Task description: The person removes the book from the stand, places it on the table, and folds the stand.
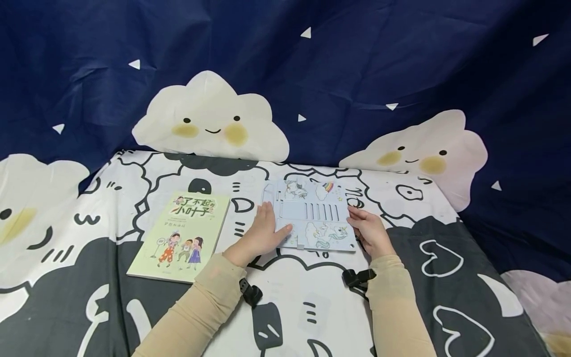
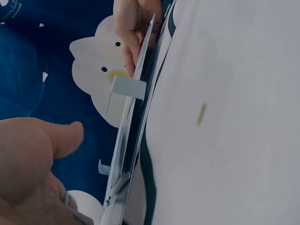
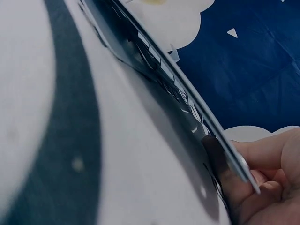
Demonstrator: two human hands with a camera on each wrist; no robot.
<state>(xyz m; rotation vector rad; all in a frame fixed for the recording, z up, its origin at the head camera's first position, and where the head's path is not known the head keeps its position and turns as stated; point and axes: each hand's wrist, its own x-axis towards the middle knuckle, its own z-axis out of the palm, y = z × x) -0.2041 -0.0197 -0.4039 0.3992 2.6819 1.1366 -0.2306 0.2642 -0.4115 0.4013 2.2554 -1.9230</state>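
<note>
A light blue book stand (image 1: pixel 292 209) with unicorn and rainbow prints and a row of slots lies nearly flat on the cloth in the head view. My right hand (image 1: pixel 371 232) pinches its right edge, with fingers reaching beneath the panel in the right wrist view. Along the stand's left side, my left hand (image 1: pixel 263 232) rests with its fingers fairly straight and thumb spread. Small page clips (image 2: pixel 129 87) stick up from the panel in the left wrist view. Part of the left fingers is cut off there.
A pale green book (image 1: pixel 192 233) with cartoon children on its cover lies left of the stand, close to my left forearm. Black-and-white patterned cloth (image 1: pixel 308 292) covers the table. Behind hangs a dark blue curtain (image 1: pixel 339 64) with clouds.
</note>
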